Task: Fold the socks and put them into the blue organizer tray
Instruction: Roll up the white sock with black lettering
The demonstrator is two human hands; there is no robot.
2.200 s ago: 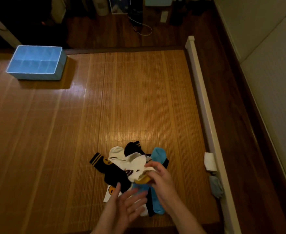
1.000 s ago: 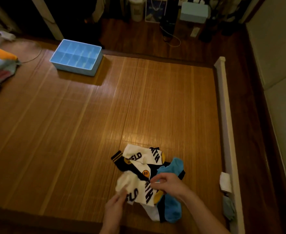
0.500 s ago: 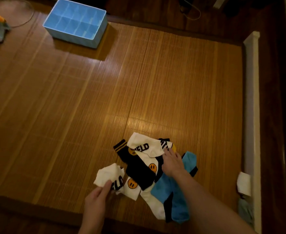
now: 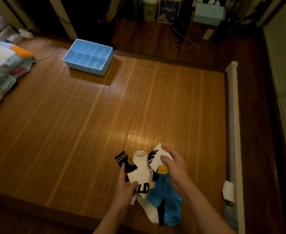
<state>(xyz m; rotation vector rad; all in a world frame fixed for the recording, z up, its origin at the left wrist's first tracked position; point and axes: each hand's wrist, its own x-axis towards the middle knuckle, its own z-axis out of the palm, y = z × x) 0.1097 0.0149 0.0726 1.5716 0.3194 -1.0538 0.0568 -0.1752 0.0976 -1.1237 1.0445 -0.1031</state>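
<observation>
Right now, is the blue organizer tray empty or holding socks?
Empty: the blue organizer tray shows only bare compartments; the socks lie piled on the mat.

Near edge of bamboo mat [image 4: 88,132]: left hand [image 4: 124,188] pinches a white lettered sock [image 4: 141,173] at its lower end, and right hand [image 4: 174,168] is curled over a second white sock [image 4: 156,157] with black marks and a yellow heel, just beside the first. A blue sock [image 4: 169,203] and a black striped sock [image 4: 122,157] lie partly under them. Blue organizer tray [image 4: 86,69] sits well apart at the mat's far left corner; patterned bedding [image 4: 2,68] at left edge.
</observation>
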